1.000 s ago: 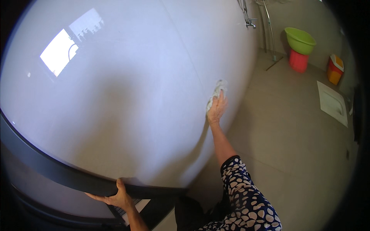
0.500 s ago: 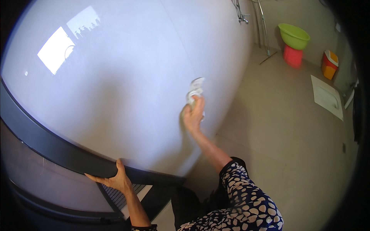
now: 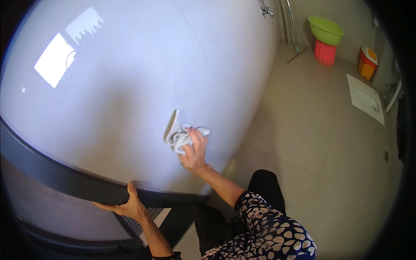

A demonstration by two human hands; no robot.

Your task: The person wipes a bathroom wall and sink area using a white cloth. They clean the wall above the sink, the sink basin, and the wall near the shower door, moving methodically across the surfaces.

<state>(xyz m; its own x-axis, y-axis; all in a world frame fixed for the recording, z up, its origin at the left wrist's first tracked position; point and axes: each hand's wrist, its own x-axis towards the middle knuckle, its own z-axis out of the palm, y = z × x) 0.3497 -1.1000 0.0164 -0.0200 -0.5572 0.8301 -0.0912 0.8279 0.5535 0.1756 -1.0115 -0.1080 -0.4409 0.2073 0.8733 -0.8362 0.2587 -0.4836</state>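
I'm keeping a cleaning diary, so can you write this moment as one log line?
right hand: presses crumpled white cloth on glossy white wall | left hand: grips dark frame edge | floor: green basin on red stool

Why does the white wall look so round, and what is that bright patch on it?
Head view: the fisheye lens bulges the glossy wall; the bright patch is a window's reflection; a soft shadow darkens the wall beside the right hand and its cloth.

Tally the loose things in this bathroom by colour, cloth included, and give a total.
Green: 1, basin
Red: 1, stool
Orange: 1, bin
White: 1, cloth in the right hand
Total: 4
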